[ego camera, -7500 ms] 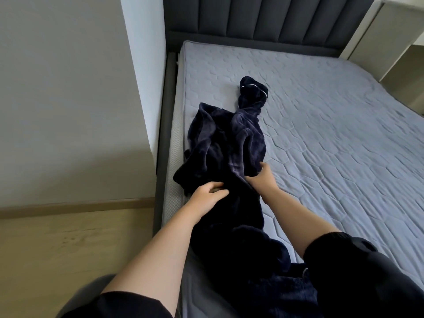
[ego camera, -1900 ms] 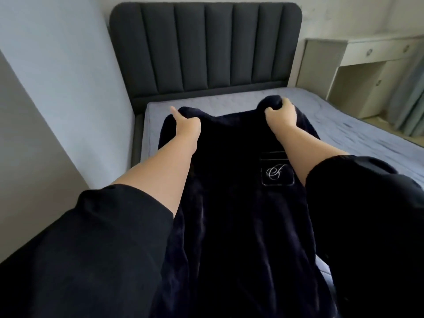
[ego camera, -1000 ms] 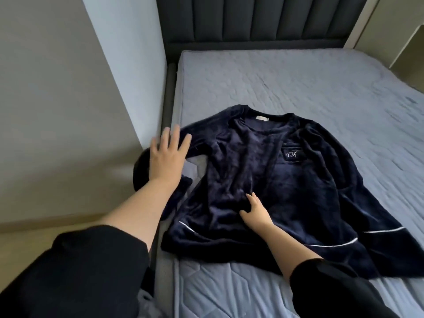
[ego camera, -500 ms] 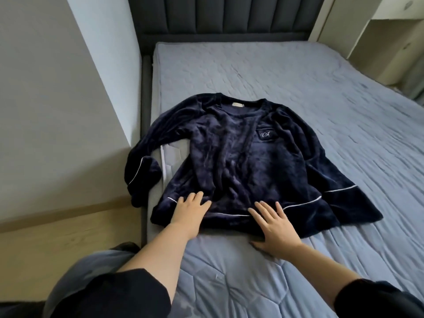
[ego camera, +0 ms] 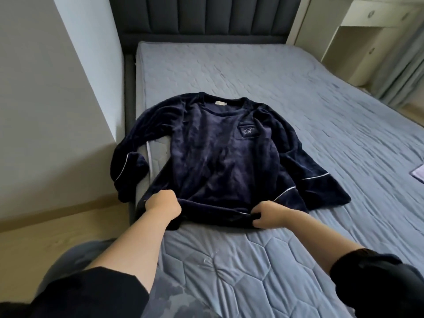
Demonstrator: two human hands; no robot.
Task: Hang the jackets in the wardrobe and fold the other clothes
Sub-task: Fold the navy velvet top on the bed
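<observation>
A navy velvet top (ego camera: 220,157) lies front-up on the blue quilted mattress (ego camera: 298,99), filling the middle of the frame, its collar toward the dark padded headboard (ego camera: 206,17) at the top. A chest pocket with an embroidered monogram (ego camera: 248,131) sits right of centre. One sleeve drapes over the mattress edge at centre left; the other lies flat toward centre right, with white piping near its cuff. The left hand (ego camera: 163,204) grips the hem at its left corner, fingers curled into the fabric. The right hand (ego camera: 270,214) pinches the hem right of centre, the fabric bunched under its fingers. A pale cabinet (ego camera: 358,42) stands at the upper right.
</observation>
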